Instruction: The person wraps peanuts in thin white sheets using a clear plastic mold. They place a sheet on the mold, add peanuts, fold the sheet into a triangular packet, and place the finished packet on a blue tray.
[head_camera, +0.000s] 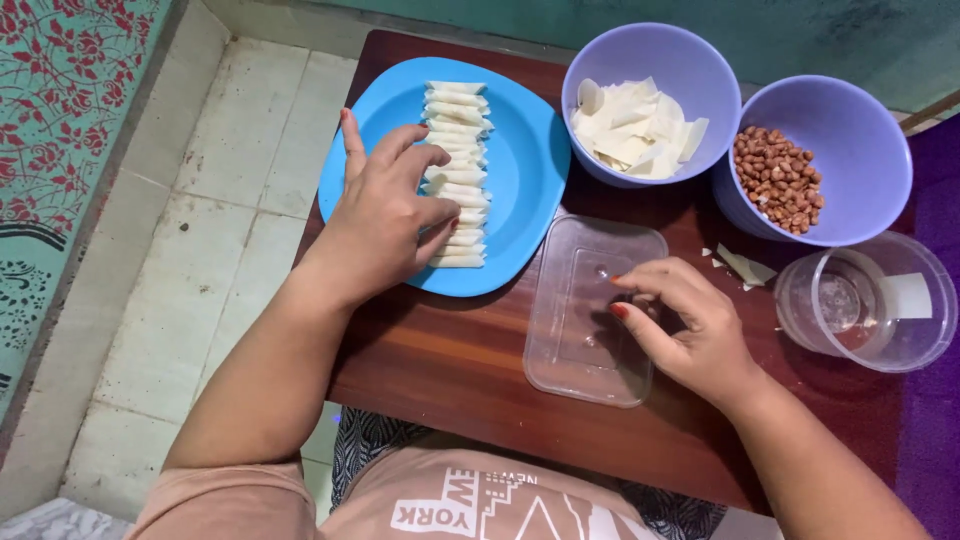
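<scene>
The left hand (385, 215) lies over the blue plate (525, 170), which sits at about 11 o'clock on the brown wooden table (450, 365). On the plate stands a long row of small white rolls (458, 150), stacked one after another from 12 o'clock down to 6 o'clock. The fingers of this hand are spread a little wide. The thumb and the fingertips (440, 160) touch the left side of the row at its lower part, and the last rolls at the 6 o'clock end are just beside the thumb. The index finger points up toward 12 o'clock and lies apart from the rolls.

The right hand (690, 330) rests at the 3 o'clock edge of a clear plastic tray (580, 330) in the middle of the table. Its fingers are pinched narrow together, tips toward 9 o'clock, over the tray. I cannot tell if something small is between them.

At 1 o'clock stands a purple bowl (620, 55) with white flat wrapper pieces, and beside it, at 2 o'clock, a second purple bowl (870, 130) with peanuts (778, 178). At 3 o'clock is a clear round cup (865, 310), and some white scraps (745, 267) lie between it and the right hand.
</scene>
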